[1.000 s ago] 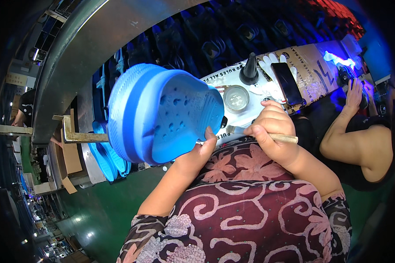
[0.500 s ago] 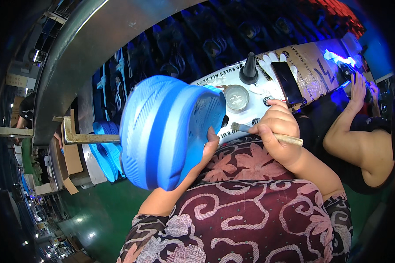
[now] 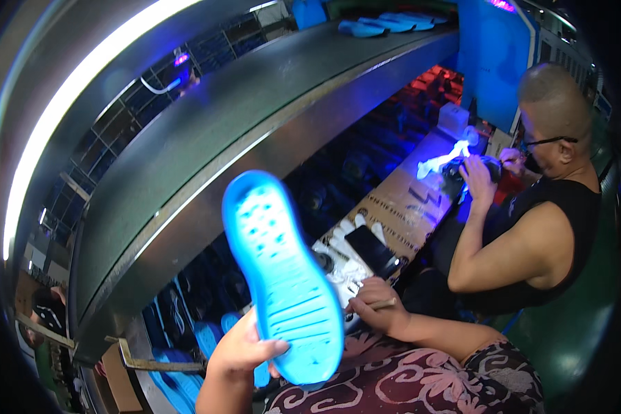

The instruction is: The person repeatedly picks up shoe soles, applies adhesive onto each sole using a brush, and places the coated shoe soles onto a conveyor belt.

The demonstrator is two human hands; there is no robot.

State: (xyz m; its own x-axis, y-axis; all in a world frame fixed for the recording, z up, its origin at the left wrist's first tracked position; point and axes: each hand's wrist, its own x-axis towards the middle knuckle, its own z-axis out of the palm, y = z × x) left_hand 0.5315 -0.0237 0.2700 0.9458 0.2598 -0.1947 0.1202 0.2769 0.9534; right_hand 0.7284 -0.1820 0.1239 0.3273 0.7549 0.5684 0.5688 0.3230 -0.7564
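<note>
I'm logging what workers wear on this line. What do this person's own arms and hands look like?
Both forearms are bare, with no gloves, rings or watch visible on the left hand or right hand. No sleeves reach the forearms in view. Below them shows a maroon garment with a pale swirl and flower pattern.

I note a long grey metal conveyor hood (image 3: 255, 138) curving overhead, with a bright light strip (image 3: 62, 117) along its upper edge. Green floor (image 3: 566, 331) at right. Violet-blue lamp glow (image 3: 448, 155) over the far worktop (image 3: 400, 207). Cardboard box (image 3: 121, 379) lower left.
</note>
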